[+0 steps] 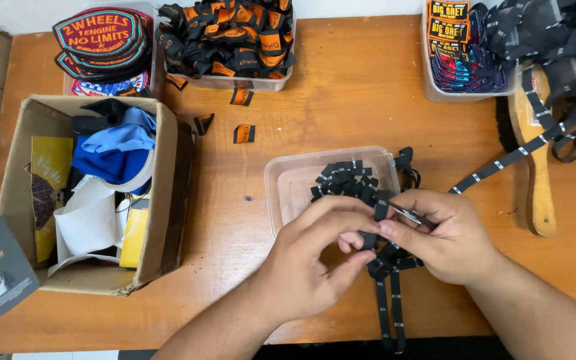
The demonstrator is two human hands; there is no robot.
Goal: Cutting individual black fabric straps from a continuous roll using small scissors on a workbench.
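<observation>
Both hands (368,243) around black label ribbon (389,293).

**A:** anyone make out what the right hand (445,233) is pinching? Something small and metal pokes out, rest is buried under the fingers.

**B:** nope. Left hand (315,257) covers the black label tape (391,303) too, and its loose end runs off the bottom edge. Both forearms get cropped. Wooden brush (535,160) is half under tape up top.
</observation>
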